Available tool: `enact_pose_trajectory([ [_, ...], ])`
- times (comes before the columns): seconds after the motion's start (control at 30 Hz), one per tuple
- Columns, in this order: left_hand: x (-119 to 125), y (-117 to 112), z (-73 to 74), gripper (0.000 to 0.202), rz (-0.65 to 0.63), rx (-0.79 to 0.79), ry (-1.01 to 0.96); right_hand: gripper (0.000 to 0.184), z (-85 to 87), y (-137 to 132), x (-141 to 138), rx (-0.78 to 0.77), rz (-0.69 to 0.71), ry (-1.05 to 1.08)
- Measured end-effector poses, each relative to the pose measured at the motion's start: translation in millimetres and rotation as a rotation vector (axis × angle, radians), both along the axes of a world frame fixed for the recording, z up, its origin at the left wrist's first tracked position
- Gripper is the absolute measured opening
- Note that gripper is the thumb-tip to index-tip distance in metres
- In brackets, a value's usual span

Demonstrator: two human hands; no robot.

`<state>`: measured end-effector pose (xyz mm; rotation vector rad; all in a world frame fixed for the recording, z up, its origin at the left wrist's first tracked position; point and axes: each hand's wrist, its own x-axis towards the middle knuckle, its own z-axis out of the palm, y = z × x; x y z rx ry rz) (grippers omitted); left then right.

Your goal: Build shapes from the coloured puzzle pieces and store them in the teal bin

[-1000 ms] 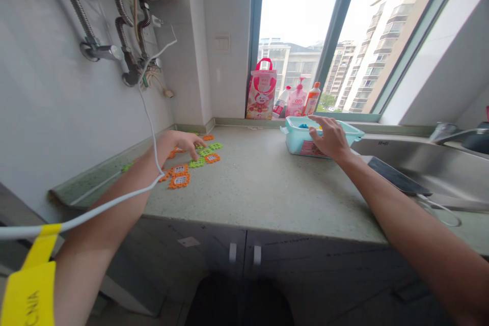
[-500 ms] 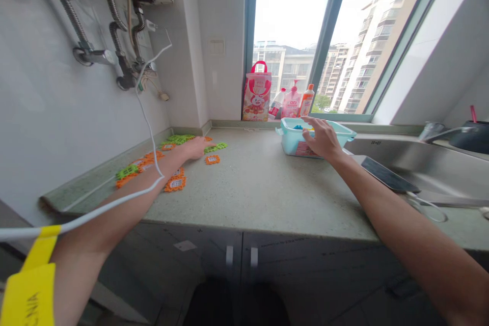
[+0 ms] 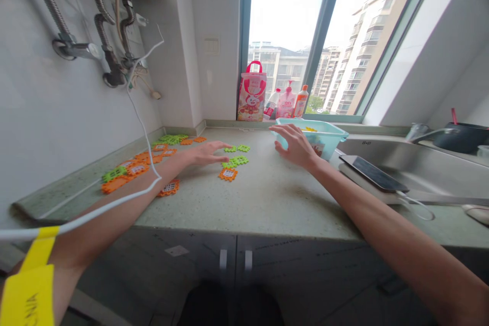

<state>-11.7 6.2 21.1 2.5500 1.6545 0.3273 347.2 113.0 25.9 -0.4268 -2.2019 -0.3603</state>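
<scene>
My left hand (image 3: 208,153) lies flat on the countertop (image 3: 267,198), fingers stretched out, beside several green puzzle tiles (image 3: 237,155) and an orange tile (image 3: 228,173). More orange and green tiles (image 3: 130,168) lie along the wall on the left. My right hand (image 3: 294,145) hovers with fingers spread, open, just in front of the near left corner of a light blue plastic box (image 3: 324,140). The box holds small coloured pieces.
A pink gift bag (image 3: 252,92) and bottles (image 3: 288,103) stand on the window sill. A phone (image 3: 372,173) with a cable lies by the steel sink (image 3: 428,173). A white cable (image 3: 137,112) hangs from wall pipes over my left arm.
My left hand slid right across the counter, pushing green and orange tiles toward the middle. My right hand came off the box rim and drew back to its near left corner.
</scene>
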Motion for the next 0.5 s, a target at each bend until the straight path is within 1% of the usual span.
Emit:
enact_pose_trajectory([
  [0.07,2,-5,7.5,0.092,0.033,-0.048,0.044,0.052,-2.3,-2,-3,-0.009,0.031,-0.038],
  [0.1,2,-7,10.9,0.097,0.058,-0.073,0.067,0.052,-3.3,-2,-3,-0.012,0.042,-0.052],
  [0.2,-9,-9,19.7,0.104,0.139,-0.137,0.116,0.052,-4.8,-2,-4,-0.015,0.066,-0.069],
  [0.27,-24,-8,25.1,0.107,0.189,-0.166,0.142,0.052,-4.3,-2,-3,-0.017,0.072,-0.073],
  [0.33,-44,-7,30.1,0.107,0.234,-0.187,0.175,0.052,-3.4,-2,-2,-0.021,0.071,-0.075],
  [0.4,-63,-6,33.9,0.100,0.265,-0.189,0.187,0.052,-2.6,-2,-2,-0.025,0.074,-0.076],
  [0.47,-74,-5,34.6,0.090,0.287,-0.140,0.167,0.051,-2.4,-2,-2,-0.024,0.081,-0.077],
  [0.5,-75,-5,33.3,0.087,0.292,-0.095,0.147,0.049,-2.8,-2,-3,-0.023,0.090,-0.079],
])
